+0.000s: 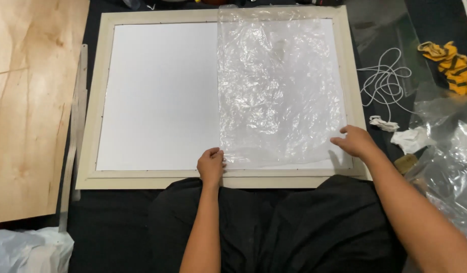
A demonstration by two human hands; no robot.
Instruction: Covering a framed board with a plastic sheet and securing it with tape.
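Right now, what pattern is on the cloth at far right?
Orange-and-black stripes on the cloth, head view.

Plastic sheet [279, 91] veils the panel's [157, 96] right half; plywood [26, 101] is cropped by left edge; lap hides frame's [92, 101] lower rail.

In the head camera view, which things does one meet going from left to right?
Light plywood board → cream wooden frame → white backing panel → clear crinkled plastic sheet → white tangled cord → yellow-black striped cloth.
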